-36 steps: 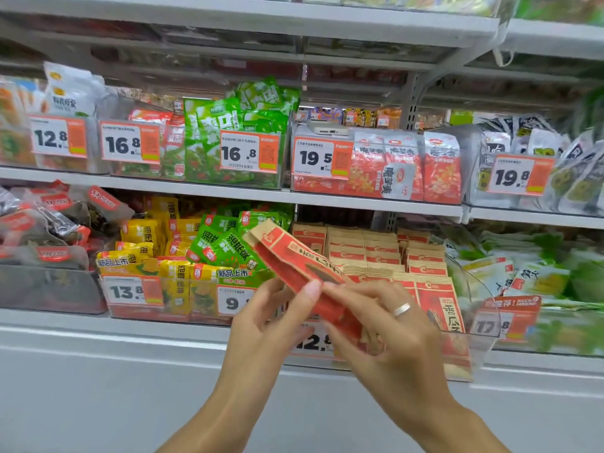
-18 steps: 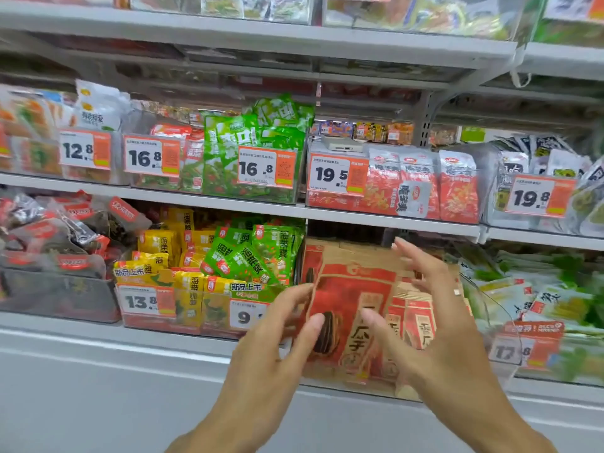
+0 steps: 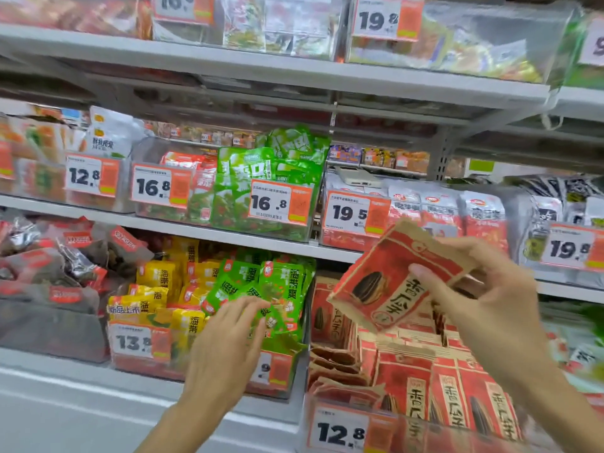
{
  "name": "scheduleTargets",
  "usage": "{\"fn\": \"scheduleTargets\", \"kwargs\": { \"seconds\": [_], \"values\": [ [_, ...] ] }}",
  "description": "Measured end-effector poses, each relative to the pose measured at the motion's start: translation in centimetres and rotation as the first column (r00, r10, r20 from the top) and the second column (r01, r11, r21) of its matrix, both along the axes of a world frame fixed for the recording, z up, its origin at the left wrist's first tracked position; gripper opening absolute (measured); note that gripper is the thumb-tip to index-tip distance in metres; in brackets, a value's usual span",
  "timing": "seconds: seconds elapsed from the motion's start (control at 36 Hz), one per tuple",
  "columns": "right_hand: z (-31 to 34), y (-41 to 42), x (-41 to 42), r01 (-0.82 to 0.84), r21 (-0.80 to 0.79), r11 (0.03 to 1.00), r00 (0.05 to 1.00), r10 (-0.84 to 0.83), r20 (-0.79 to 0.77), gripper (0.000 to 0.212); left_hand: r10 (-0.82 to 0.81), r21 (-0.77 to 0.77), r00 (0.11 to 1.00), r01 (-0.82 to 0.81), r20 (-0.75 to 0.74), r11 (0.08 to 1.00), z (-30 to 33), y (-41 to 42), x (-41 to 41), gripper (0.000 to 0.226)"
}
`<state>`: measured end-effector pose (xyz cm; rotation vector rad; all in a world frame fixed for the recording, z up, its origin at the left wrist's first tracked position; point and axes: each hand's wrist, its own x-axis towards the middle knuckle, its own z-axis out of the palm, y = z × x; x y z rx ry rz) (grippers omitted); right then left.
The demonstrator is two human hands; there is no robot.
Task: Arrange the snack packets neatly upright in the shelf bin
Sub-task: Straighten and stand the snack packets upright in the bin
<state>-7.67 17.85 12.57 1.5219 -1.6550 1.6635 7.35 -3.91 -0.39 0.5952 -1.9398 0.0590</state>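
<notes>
Fingers (image 3: 434,282) of my right hand (image 3: 490,299) curl round a red-and-tan sunflower seed packet (image 3: 389,279), thumb on its printed front, holding it tilted in the air above the clear shelf bin (image 3: 330,400) at lower right. That bin holds more of the same packets (image 3: 447,384); those at the front stand upright, while several at its left side lie slumped, their edges hard to tell apart. The bin's front wall carries a 12.8 price tag (image 3: 341,431), and its right end is cut off by my forearm and the frame edge. My left hand (image 3: 225,348) is released, fingers straight and slightly spread, in front of the neighbouring bin of green packets (image 3: 277,289) and yellow packets (image 3: 157,276); motion blur keeps me from telling whether the fingertips touch them. My hand also covers most of that bin's second price tag (image 3: 271,371). The upper shelf (image 3: 202,228) goods are blurred.
</notes>
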Motion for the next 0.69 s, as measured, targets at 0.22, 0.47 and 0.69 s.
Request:
{"fn": "scheduleTargets", "kwargs": {
  "seconds": [0.22,0.47,0.69],
  "values": [
    [-2.1,-6.6,-3.5,0.066,0.172,0.983,0.94,-0.003,-0.341,0.035,-0.036,-0.195,0.995,0.053,0.093,0.979,-5.5,-4.6,-2.6,0.062],
    [-3.5,-10.5,-6.0,0.085,0.525,0.847,0.97,0.049,-0.236,0.019,-0.1,-0.091,0.993,0.095,-0.059,0.991,-6.8,-4.8,-4.1,0.045],
    [-2.4,-10.7,-6.0,-0.072,0.482,0.873,0.993,0.109,-0.05,0.01,-0.149,-0.205,0.987,0.133,-0.063,0.97,-6.5,-6.1,-4.2,0.027]
  ]
}}
